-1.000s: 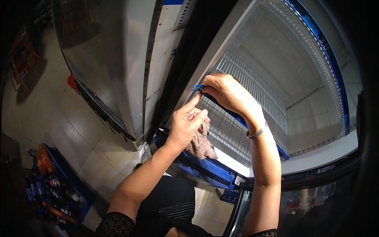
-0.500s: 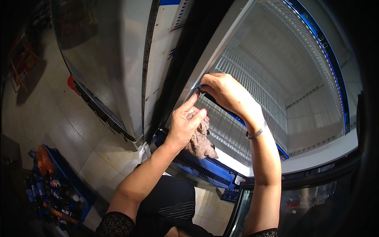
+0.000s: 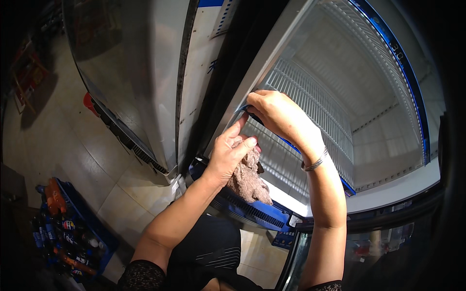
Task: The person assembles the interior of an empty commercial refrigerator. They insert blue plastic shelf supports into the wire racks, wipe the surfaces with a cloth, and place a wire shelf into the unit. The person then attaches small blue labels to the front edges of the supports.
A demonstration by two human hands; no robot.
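A crumpled brownish cloth [image 3: 250, 184] hangs from my left hand [image 3: 224, 157], whose thumb and lower fingers are closed on it. The left index finger points up and touches the left end of a blue strip [image 3: 241, 108] along the front edge of a shelf. My right hand [image 3: 279, 110] pinches that same end from above, its fingertips bent down and partly hidden. Behind the right hand lies a white wire shelf [image 3: 315, 99] inside an upright drinks fridge [image 3: 388, 126].
To the left stands another cabinet with a glossy door [image 3: 145, 82]. At the lower left a blue crate [image 3: 110, 240] on the tiled floor holds several drink bottles [image 3: 68, 240]. The fridge's blue lower grille [image 3: 252, 213] is in front of my legs. A dark-framed glass door [image 3: 378, 242] spans the lower right.
The cloth's loose end has swung slightly down and to the right. Both hands have hardly moved and stay at the strip's left end.
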